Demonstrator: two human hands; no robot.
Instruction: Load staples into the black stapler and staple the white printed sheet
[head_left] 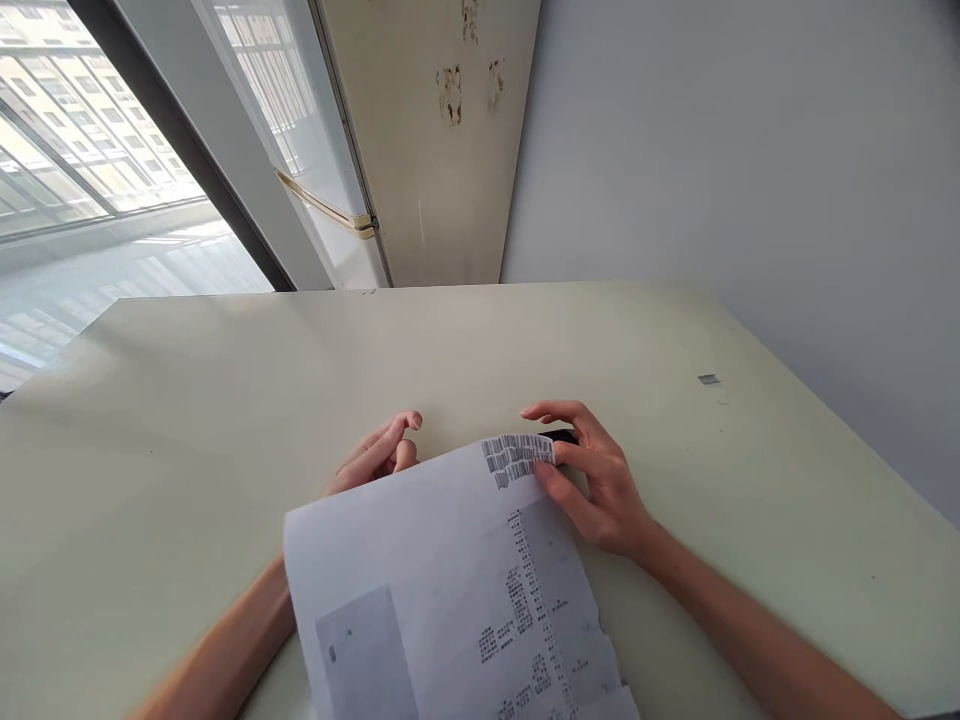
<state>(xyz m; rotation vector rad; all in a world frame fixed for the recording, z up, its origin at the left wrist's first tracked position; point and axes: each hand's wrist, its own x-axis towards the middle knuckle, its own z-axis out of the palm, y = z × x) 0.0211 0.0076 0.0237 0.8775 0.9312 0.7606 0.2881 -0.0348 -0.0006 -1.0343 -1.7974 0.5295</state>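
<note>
A white printed sheet of paper (442, 560) slants up over the table in front of me. Dark lines of print run along its right side and top right corner, and its right edge looks ragged. My right hand (596, 490) pinches that top right corner between thumb and forefinger, its other fingers reaching over the top. A small black object (566, 436) shows behind the corner by these fingers; its kind cannot be made out. My left hand (379, 455) is beyond the paper's top edge, fingers loosely bent and apart, with nothing visible in them. The sheet covers its lower part and wrist.
The pale table (187, 420) spreads around both arms. A small grey patch (709, 379) marks its right side. Beyond the far edge stand a worn cream panel (450, 200) and a door with a handle (326, 208). A window is at left, a grey wall (735, 150) at right.
</note>
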